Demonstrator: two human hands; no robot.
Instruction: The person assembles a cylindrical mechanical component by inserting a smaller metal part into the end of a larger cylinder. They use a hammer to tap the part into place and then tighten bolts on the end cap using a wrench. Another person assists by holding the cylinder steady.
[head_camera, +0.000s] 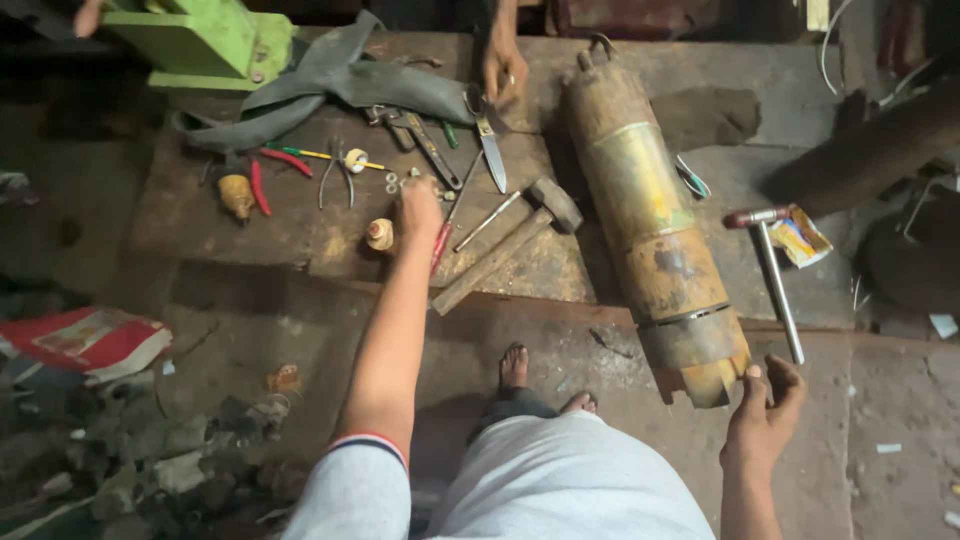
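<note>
While lying across the wooden bench (250, 225), rusty yellow cylinder (655, 225) with long axis running from far end, ringed cap at top, toward near edge, slanted slightly rightward; near end overhangs bench front, jagged and open. Contents of open end not discernible.

Right hand (765, 410) just beside overhanging near end of cylinder, fingers loosely spread and curled, thumb close to the torn rim; contact uncertain, nothing pinched.

Left hand (420, 205) stretched forward over bench middle, seen from the back, fingers curled downward among small washers (398, 181); whether pinching anything, cannot tell. Red-handled tool (441, 245) emerging just beside the wrist, pointing toward near edge.

Hammer (505, 250) to right of left hand, wooden handle angled toward near edge, head toward cylinder. Thin metal rod (487, 221) beside it, parallel. Scissors (490, 145) and pliers (425, 145) farther back, tips pointing nearward. Red-handled pliers (262, 180) and yellow screwdriver (320, 154) at left, two small spools (379, 234) near them. Black rubber tube (330, 80) draped at back left, beside green machine (205, 40).

Another person's hand (503, 70) resting at far edge, near cylinder's cap. Long-handled steel hammer (775, 275) right of cylinder, shaft roughly parallel to it, beside a crumpled packet (800, 237).

Bare feet (513, 368) on floor below bench.
</note>
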